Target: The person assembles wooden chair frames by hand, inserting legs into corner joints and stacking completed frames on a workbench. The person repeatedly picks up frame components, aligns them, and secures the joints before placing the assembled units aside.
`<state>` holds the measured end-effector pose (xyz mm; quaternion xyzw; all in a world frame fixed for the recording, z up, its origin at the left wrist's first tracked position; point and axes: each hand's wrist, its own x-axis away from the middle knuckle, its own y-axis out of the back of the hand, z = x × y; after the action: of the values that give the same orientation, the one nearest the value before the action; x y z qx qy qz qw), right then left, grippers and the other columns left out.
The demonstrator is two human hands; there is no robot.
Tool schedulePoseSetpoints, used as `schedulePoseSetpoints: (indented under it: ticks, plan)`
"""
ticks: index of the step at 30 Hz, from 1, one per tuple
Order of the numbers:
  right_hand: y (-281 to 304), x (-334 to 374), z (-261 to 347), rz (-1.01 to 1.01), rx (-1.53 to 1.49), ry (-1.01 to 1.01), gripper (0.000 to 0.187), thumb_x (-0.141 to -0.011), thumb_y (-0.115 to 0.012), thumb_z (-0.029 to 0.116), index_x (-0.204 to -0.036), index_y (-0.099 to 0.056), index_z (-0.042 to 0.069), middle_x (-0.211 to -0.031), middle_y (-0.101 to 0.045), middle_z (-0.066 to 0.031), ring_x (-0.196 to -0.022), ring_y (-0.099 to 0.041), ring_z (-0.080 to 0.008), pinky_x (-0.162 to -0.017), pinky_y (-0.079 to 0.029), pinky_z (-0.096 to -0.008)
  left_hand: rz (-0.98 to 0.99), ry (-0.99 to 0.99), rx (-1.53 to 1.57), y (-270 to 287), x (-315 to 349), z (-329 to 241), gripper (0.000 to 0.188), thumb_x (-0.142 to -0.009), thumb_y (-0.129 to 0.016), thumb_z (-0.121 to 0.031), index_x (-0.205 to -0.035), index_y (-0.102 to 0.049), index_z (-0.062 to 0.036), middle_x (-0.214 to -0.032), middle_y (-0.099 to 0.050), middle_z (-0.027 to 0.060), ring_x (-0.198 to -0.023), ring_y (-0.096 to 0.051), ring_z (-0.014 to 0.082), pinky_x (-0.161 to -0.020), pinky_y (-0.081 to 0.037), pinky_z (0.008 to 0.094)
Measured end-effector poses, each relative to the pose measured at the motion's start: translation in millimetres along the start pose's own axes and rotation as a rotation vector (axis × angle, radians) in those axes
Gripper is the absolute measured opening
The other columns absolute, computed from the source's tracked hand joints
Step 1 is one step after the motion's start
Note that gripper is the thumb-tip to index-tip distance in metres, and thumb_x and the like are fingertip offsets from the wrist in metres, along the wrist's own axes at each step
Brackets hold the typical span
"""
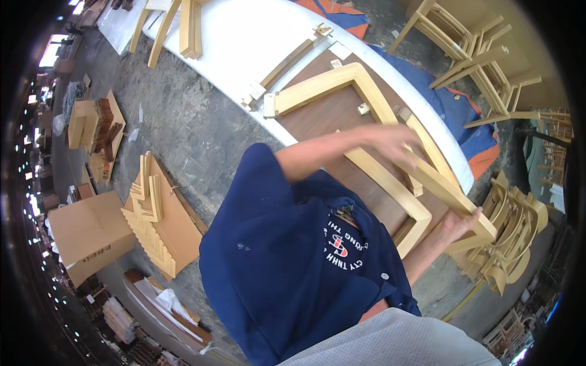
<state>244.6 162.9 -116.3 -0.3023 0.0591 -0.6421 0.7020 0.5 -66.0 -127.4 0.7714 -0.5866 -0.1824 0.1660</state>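
On the brown surface in front of me lies a pale wooden frame piece — a bent, angular chair part, one end raised off the board. My right grip is wrapped around its lower end, near the surface edge. My left grip rests over the upper rail, motion-blurred, so I cannot tell how tightly it is curled. A second bent frame lies beyond — just beside the first. Stacked curved parts sit to the right.
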Motion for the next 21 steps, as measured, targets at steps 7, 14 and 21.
schedulePoseSetpoints:
  ticks: [7,14,21]
  plan:
    - [-51,67,28,0.471,0.048,0.093,0.034,-0.090,-0.068,0.021,-0.115,-0.053,0.005,-0.105,-0.060,-0.0113,-0.100,-0.059,-0.0223,-0.102,-0.045,-0.0496,-0.644,0.977,-0.824,174,171,159,0.058,-0.077,-0.076,-0.047,-0.113,-0.063,-0.0036,-0.112,-0.063,0.0218,-0.102,-0.065,0.0333,-0.083,-0.054,0.0465]
    - [-146,128,-29,0.793,-0.031,-0.053,0.064,-0.077,-0.070,0.019,-0.133,-0.042,0.005,-0.117,-0.057,-0.0127,-0.118,-0.054,-0.0252,-0.113,-0.034,-0.0603,-0.500,0.814,-0.587,208,230,287,0.036,-0.074,-0.066,-0.023,-0.107,-0.069,-0.0092,-0.096,-0.070,0.0209,-0.097,-0.066,0.0381,-0.088,-0.051,0.0478]
    - [-178,147,-75,1.056,-0.111,-0.298,0.062,-0.072,-0.077,0.018,-0.127,-0.051,0.009,-0.134,-0.048,-0.0151,-0.134,-0.043,-0.0346,-0.106,-0.041,-0.0643,-0.501,0.469,-0.245,189,188,85,0.031,-0.090,-0.065,-0.024,-0.109,-0.060,0.0006,-0.083,-0.066,0.0264,-0.082,-0.067,0.0422,-0.068,-0.051,0.0478]
